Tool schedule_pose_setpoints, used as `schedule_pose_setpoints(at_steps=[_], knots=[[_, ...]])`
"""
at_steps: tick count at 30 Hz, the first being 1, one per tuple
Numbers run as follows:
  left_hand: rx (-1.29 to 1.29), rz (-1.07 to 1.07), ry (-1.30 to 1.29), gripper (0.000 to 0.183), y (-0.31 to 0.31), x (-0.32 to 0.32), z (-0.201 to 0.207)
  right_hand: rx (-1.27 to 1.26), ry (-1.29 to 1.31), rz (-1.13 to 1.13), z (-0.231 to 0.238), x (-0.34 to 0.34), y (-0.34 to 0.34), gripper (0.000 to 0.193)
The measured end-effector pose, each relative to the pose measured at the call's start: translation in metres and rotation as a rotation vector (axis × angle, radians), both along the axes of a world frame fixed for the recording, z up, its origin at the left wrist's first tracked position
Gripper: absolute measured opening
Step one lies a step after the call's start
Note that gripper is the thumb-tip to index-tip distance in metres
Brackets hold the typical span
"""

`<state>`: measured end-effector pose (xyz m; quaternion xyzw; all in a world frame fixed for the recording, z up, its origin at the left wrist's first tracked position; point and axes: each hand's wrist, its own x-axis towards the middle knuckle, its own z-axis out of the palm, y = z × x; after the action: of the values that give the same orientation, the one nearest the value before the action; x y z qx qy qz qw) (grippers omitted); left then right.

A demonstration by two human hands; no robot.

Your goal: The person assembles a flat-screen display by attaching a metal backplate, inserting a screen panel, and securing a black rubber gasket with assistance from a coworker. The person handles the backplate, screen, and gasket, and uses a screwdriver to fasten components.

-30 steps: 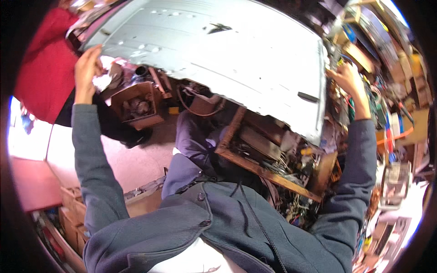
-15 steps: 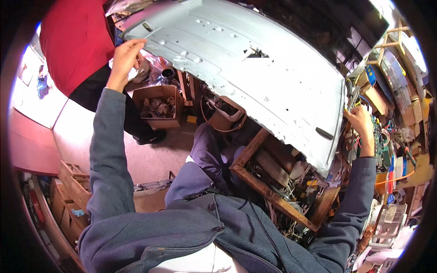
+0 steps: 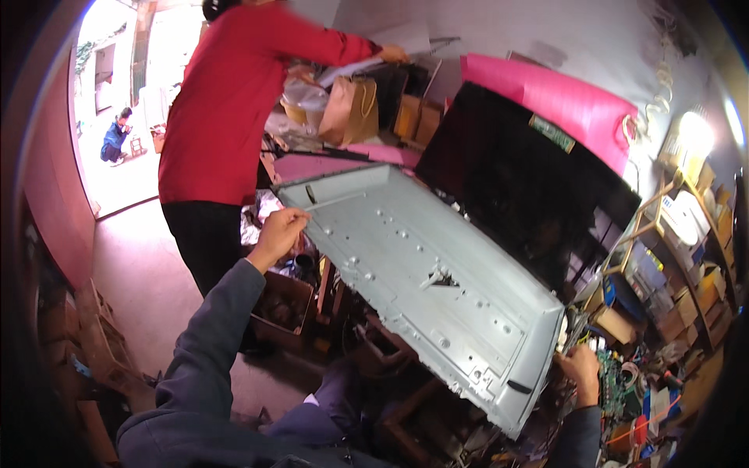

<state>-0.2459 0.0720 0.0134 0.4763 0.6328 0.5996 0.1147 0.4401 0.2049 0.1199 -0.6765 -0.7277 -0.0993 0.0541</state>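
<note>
A large silver-grey metal back panel (image 3: 390, 257), seemingly from a television, lies slanted in front of me. Small bumps and holes dot it, and there is a jagged opening near its middle. My left hand (image 3: 281, 236) pinches the panel's near edge toward the left corner, fingers closed. At the right end, my right hand (image 3: 579, 365) is closed on the panel's short side; some of its fingertips are hidden. Behind the panel stands a wide black television screen (image 3: 530, 187), leaning back against pink sheet material (image 3: 562, 90).
A person in a red top (image 3: 222, 109) stands at the left, one arm stretched toward a paper bag (image 3: 349, 109). Below the panel's left part is a cardboard box (image 3: 285, 300). Circuit boards (image 3: 620, 386) and wires crowd the right side. Someone crouches outside the doorway (image 3: 117, 140).
The view has tilted upward, so the panel and my hands appear lower and the black screen shows more fully. Both hands keep their hold. The red-topped person's outstretched arm has come into view.
</note>
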Motion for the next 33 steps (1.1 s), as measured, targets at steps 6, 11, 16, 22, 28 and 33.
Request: schedule_pose_setpoints(at_steps=[6, 11, 16, 22, 28, 33], knots=[[0.107, 0.192, 0.083, 0.026, 0.017, -0.011, 0.022, -0.02, 0.025, -0.026, 0.005, -0.004, 0.0, 0.049], [0.147, 0.172, 0.173, 0.026, 0.058, -0.029, 0.047, -0.008, 0.02, -0.028, 0.01, 0.001, -0.011, 0.049], [-0.022, 0.233, 0.408, 0.037, 0.103, -0.089, 0.045, 0.054, 0.078, 0.007, 0.015, -0.009, -0.021, 0.046], [-0.477, 0.243, 0.64, 0.044, 0.146, -0.142, 0.046, 0.042, 0.137, 0.037, 0.012, 0.017, -0.037, 0.046], [-0.672, 0.127, 0.728, 0.047, 0.179, -0.169, 0.059, -0.146, 0.363, 0.055, 0.029, 0.023, -0.081, 0.026], [-0.914, 0.009, 0.88, 0.054, 0.202, -0.127, 0.081, 0.006, 0.503, 0.097, 0.007, 0.039, -0.118, 0.03]])
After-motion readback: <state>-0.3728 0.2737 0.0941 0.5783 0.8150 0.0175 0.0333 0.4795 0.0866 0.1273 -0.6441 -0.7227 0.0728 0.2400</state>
